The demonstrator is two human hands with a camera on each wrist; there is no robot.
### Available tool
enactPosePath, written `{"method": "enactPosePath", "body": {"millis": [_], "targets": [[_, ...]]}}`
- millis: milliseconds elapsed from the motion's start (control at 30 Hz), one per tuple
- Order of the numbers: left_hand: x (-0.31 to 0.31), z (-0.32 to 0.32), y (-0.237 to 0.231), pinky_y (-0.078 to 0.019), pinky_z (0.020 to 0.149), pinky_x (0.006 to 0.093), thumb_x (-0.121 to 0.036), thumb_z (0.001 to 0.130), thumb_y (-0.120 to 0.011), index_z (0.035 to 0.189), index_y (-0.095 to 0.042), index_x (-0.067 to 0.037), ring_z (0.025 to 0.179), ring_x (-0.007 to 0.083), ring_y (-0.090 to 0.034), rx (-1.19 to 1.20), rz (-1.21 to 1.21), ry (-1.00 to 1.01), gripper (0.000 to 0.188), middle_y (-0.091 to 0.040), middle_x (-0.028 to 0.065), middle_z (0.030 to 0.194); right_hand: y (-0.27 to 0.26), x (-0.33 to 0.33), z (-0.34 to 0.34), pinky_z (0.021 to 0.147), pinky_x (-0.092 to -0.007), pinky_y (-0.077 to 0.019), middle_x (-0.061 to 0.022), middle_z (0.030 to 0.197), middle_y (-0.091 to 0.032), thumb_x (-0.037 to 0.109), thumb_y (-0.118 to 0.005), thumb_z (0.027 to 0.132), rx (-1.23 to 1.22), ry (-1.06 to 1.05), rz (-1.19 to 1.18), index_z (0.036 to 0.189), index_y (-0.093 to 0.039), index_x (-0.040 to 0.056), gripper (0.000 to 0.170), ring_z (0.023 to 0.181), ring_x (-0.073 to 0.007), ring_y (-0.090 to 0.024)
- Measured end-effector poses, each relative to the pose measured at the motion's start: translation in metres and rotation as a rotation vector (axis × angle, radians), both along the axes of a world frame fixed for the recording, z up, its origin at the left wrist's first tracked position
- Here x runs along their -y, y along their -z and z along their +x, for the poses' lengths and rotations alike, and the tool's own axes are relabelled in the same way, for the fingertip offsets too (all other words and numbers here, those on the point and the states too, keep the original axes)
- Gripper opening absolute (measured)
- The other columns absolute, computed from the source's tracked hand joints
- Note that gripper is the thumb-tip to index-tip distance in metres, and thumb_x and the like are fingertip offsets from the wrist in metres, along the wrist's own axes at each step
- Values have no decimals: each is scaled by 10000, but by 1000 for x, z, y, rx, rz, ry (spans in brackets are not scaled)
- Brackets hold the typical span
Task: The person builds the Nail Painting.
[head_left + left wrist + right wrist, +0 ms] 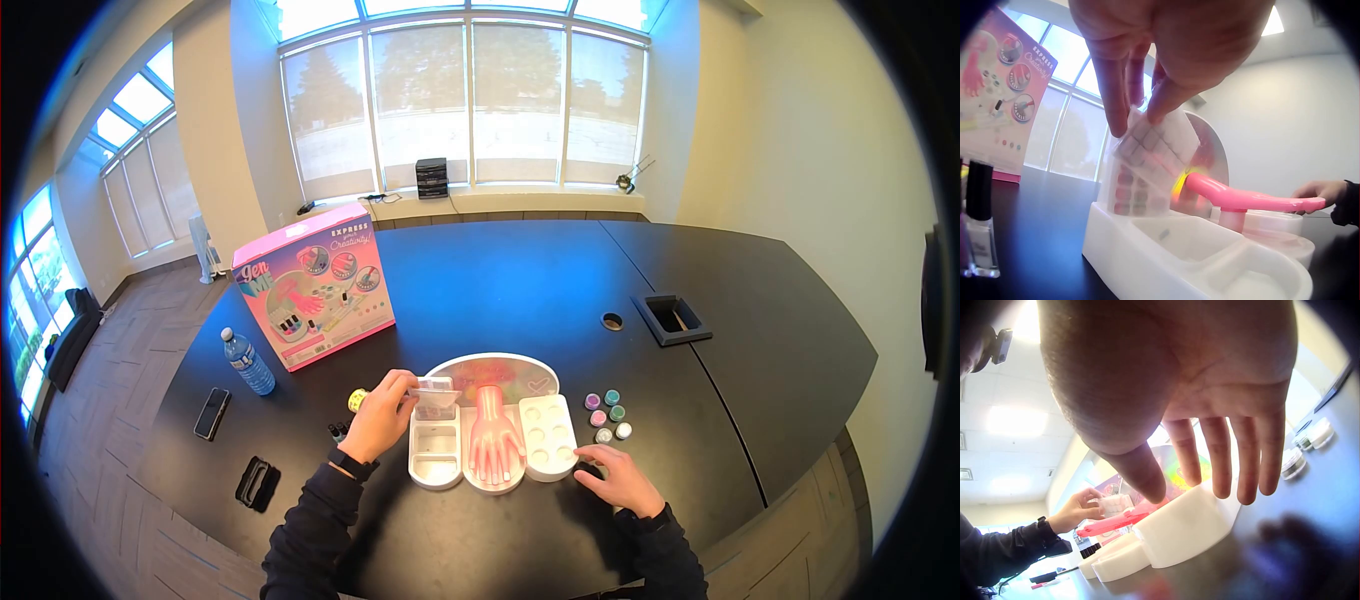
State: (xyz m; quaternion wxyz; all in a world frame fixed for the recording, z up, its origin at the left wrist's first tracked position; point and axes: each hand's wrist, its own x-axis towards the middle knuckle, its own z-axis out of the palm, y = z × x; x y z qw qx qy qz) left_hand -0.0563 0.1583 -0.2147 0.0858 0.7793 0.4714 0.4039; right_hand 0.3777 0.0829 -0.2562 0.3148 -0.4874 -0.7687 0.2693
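Observation:
My left hand (pixel 380 419) pinches a clear plastic sheet or case (pixel 1159 150) with small square cells, above the back compartment of the white tray (pixel 436 483). Another clear piece with coloured rows (pixel 1130 190) stands in that compartment, behind the pinched one. A pink model hand (pixel 492 440) lies palm down at the tray's middle, in front of a rounded back panel (pixel 540 376). My right hand (pixel 625 482) has its fingers extended beside the palette with round wells (pixel 548 436); whether it touches the edge I cannot tell.
Several small jars (pixel 617 412) stand right of the tray. Dark-capped bottles (pixel 980 212) and a yellow item (pixel 357 400) are at its left. Farther left are a pink box (pixel 320 290), water bottle (pixel 248 362), phone (pixel 211 414) and black case (pixel 258 484). A square opening (pixel 673 319) lies back right.

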Motion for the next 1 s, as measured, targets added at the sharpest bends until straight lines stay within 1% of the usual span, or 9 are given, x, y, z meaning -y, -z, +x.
{"method": "enactPosePath", "body": {"millis": [33,67,133,167,367,533,633,967,1000], "targets": [[-1,0,2,-618,829,426,3,990,-720,1190,-654,-5,951,354,-751,28,34,16,211,-666,145,1205,1,0,0,1013,-430,-587,-159,1272,-765,201,-801,974,-4,-2,3,1306,-729,24,383,1155,-369,-740],[0,0,2,-618,829,426,3,990,-720,1190,-654,-5,951,354,-751,29,34,16,211,-666,145,1205,0,0,0,1013,-430,-587,-159,1272,-765,201,-801,974,-4,-2,3,1306,-729,24,383,1155,-369,-740],[3,2,2,-688,875,346,79,953,-743,1164,-643,24,1086,297,-728,30,-8,-2,240,-617,127,1259,0,0,0,1008,-433,-589,-160,1269,-766,200,-803,973,4,-3,3,1304,-729,26,381,1147,-371,-742],[3,1,4,-688,875,346,79,953,-743,1164,-643,24,1086,297,-728,30,-8,-3,240,-617,127,1259,0,0,0,1008,-433,-589,-160,1269,-766,200,-803,973,4,-4,2,1304,-729,26,381,1147,-371,-742],[4,1,15,-681,809,341,63,940,-773,1107,-667,27,1008,291,-728,5,32,-81,201,-603,124,1179,1,0,0,1006,-432,-591,-160,1267,-765,198,-806,970,14,2,-2,1306,-729,29,384,1149,-371,-742],[5,3,21,-653,735,345,12,950,-795,1099,-683,22,924,280,-747,32,-9,-107,185,-651,126,1050,1,0,0,1016,-432,-591,-156,1280,-763,200,-808,972,6,-1,-2,1309,-728,29,387,1152,-371,-744],[6,4,24,-636,737,377,-45,966,-787,1102,-683,7,852,292,-754,36,-1,-105,179,-660,122,1029,0,1,0,1014,-432,-593,-155,1279,-764,202,-808,973,6,1,-2,1310,-729,28,388,1149,-367,-746],[5,2,30,-620,714,381,-68,984,-778,1120,-676,-9,826,309,-739,17,-13,-125,181,-659,121,1034,-3,2,0,1008,-422,-596,-155,1272,-767,192,-811,972,3,-2,-2,1314,-729,25,389,1145,-352,-750],[4,1,30,-610,723,402,-70,982,-778,1113,-674,-10,832,321,-732,3,-29,-131,178,-660,124,1031,-2,1,0,1009,-422,-596,-157,1272,-767,193,-811,972,-1,-4,-5,1315,-729,26,391,1146,-351,-751]]}}
